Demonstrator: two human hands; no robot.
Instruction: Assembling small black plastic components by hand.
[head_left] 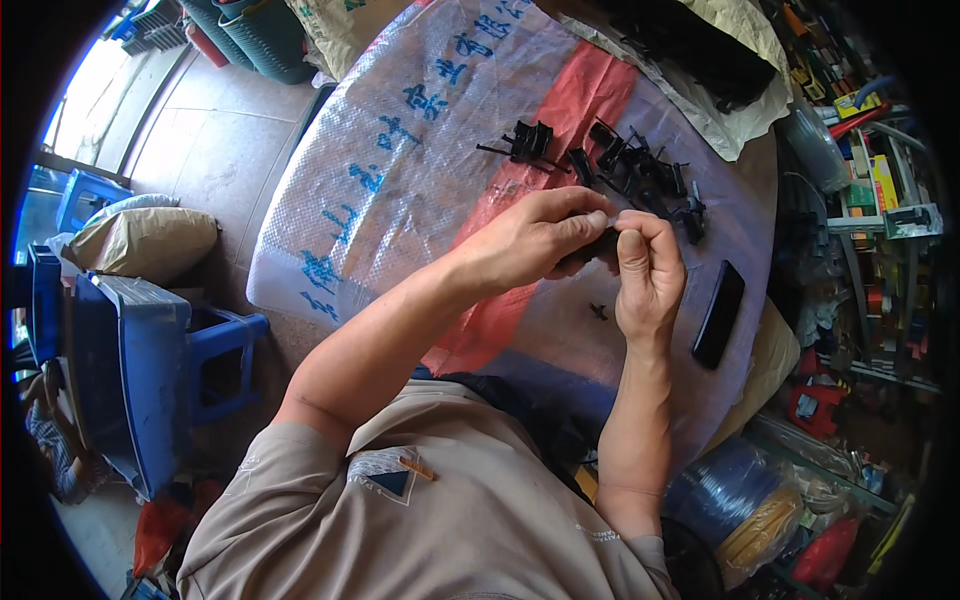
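The left grip clamps a dark part; the right grip is pinched together beside it, contents hidden. Handling appears unfinished: black pieces lie beyond both grips, finished or waiting unclear.

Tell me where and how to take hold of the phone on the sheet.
Take the phone by its two long edges, near mid-length, probably best from above: it lies flat, long and narrow, both edges uncovered, with the right hand to its left.
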